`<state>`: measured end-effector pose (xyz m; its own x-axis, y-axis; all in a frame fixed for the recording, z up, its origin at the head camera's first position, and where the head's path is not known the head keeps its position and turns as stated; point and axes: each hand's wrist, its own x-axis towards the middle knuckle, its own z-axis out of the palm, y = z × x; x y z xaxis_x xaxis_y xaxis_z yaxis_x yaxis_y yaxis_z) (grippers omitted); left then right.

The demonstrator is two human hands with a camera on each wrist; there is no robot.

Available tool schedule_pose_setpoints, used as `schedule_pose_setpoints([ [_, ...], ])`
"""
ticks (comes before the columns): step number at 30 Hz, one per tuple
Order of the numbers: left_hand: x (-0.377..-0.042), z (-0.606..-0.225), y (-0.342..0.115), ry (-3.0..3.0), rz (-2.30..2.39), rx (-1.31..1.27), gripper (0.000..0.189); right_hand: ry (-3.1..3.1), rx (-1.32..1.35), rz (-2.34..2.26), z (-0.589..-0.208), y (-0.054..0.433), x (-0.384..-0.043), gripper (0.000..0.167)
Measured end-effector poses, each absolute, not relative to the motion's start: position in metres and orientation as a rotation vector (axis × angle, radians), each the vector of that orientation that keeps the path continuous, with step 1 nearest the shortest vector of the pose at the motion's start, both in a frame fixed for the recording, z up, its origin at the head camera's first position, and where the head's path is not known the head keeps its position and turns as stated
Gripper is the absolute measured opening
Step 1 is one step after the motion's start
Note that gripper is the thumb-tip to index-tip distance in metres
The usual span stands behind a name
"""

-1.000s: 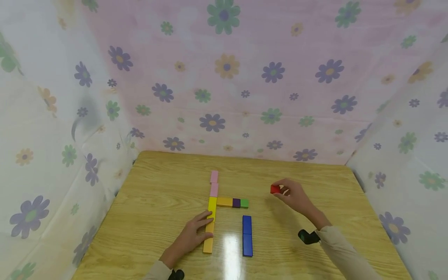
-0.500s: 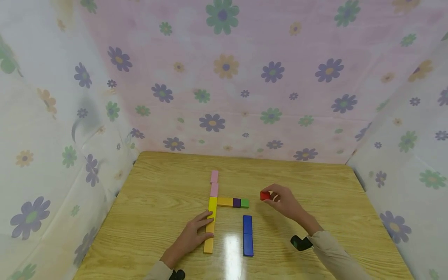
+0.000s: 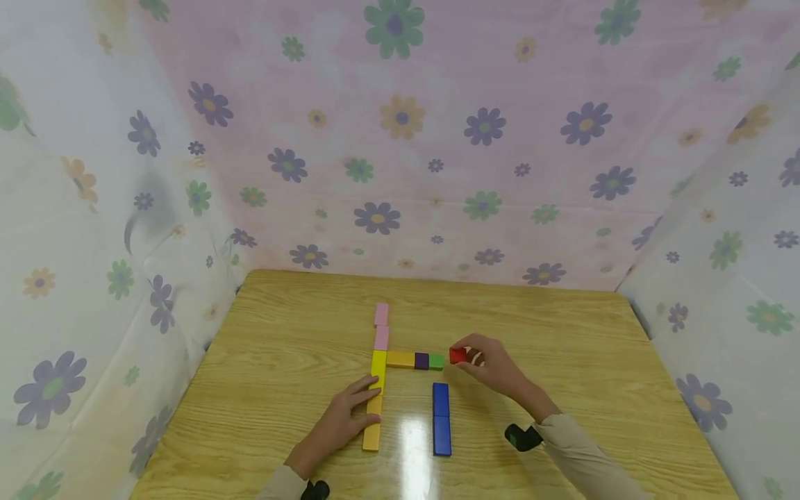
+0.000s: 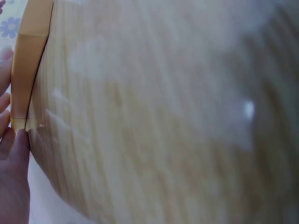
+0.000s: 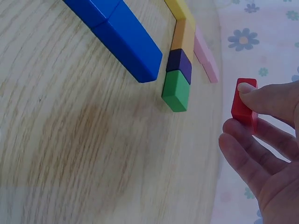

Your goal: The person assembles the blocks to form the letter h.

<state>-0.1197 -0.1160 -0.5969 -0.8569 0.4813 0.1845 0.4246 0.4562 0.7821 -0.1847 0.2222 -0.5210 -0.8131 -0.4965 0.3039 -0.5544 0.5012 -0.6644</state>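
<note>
My right hand (image 3: 494, 364) pinches a small red block (image 3: 457, 355) between thumb and fingers, just right of a green block (image 3: 436, 362) and apart from it. The right wrist view shows the thumb on one face of the red block (image 5: 239, 109). Green, purple (image 3: 421, 361) and orange (image 3: 401, 360) blocks form a short row that meets a long row near a yellow block (image 3: 378, 362). My left hand (image 3: 337, 420) rests with extended fingers and thumb on the yellow block and the orange block (image 3: 371, 439) below it. Two pink blocks (image 3: 381, 338) top the long row.
Two blue blocks (image 3: 441, 417) lie end to end on the wooden table (image 3: 300, 333), right of the long row and below the green block. Flowered cloth (image 3: 431, 139) hangs behind the table and at both sides.
My right hand has carried the red block leftward and slightly toward me, close to the green block. The left hand and the laid blocks stay in place.
</note>
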Motion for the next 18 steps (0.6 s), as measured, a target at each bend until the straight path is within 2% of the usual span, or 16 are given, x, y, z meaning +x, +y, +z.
schedule_pose_setpoints([
  [18, -0.119, -0.595, -0.115, 2.660, 1.390, 0.881, 0.049, -2.673, 0.929, 1.327, -0.542, 0.206, -0.180, 0.027],
])
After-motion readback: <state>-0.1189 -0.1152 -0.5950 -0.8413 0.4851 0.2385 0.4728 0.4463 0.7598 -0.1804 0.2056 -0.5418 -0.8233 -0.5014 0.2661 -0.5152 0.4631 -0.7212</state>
